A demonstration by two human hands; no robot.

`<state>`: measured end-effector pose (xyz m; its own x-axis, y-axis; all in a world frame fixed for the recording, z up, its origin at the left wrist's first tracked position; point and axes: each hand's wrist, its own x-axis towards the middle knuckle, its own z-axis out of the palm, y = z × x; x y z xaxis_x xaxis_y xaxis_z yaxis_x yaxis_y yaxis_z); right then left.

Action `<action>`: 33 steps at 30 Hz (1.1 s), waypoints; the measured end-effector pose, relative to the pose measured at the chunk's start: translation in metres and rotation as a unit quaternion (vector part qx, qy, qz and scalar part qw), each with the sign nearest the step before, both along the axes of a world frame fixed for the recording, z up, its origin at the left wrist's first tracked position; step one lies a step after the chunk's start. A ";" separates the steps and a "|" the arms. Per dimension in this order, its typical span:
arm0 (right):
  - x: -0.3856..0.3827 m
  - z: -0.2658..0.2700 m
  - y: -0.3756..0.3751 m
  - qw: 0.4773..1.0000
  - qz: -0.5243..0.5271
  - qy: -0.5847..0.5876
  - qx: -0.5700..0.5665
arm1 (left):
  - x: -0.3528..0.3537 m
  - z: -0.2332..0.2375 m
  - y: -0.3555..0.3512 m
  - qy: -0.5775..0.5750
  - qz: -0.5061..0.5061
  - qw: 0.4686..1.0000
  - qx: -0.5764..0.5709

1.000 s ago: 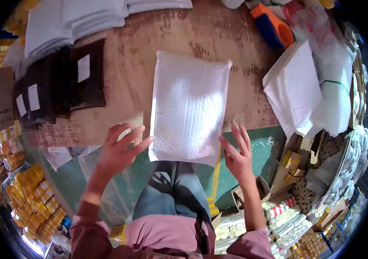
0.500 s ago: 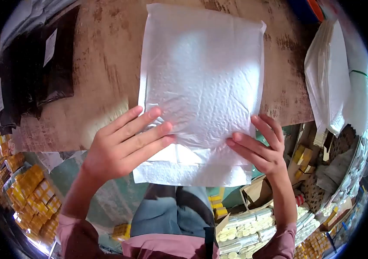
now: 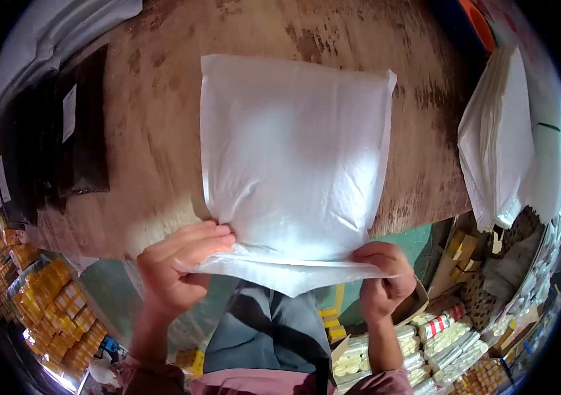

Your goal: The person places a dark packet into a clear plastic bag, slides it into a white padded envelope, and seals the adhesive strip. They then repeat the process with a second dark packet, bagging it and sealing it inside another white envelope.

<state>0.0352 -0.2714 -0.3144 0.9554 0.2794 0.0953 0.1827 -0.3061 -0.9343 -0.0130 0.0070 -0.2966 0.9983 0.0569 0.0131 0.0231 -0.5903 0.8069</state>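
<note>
A white padded bubble mailer (image 3: 287, 151) lies on the wooden table (image 3: 162, 99), its near end reaching over the front edge. At the left corner of that end, my left hand (image 3: 178, 263) is closed, fingers on top and thumb below. My right hand (image 3: 386, 276) pinches the right corner the same way. Between the hands the mailer's flap (image 3: 287, 273) is bent up and sags in the middle. Whatever may be inside the mailer is hidden.
Dark packages with white labels (image 3: 69, 112) lie at the left, near white plastic bags (image 3: 63, 33). A stack of white mailers (image 3: 498, 138) and an orange-and-blue tape roll (image 3: 471, 26) sit at the right. Yellow packs (image 3: 56, 296) and open boxes crowd the floor below.
My hands have gone from lying spread on the mailer to gripping its near corners. The flap, flat before, is now bent up. The mailer appears lower in view.
</note>
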 end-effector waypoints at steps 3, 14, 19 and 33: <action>-0.015 0.005 0.018 0.984 -0.121 0.107 0.077 | 0.001 0.007 -0.014 0.045 0.099 0.994 -0.025; -0.009 0.021 0.020 0.969 -0.210 0.111 -0.066 | -0.009 -0.003 -0.036 0.049 0.294 0.951 -0.086; 0.003 0.036 0.017 0.954 -0.255 0.154 0.031 | -0.007 0.001 -0.027 0.014 0.283 0.956 -0.073; -0.009 0.030 0.029 0.974 -0.137 -0.020 -0.182 | -0.015 -0.002 -0.044 -0.055 0.274 0.959 0.054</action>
<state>0.0266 -0.2429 -0.2841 0.9964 0.0368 0.0759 0.0814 -0.6578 -0.7488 -0.0284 -0.0374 -0.2986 0.8110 0.5650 0.1522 0.2720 -0.5943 0.7568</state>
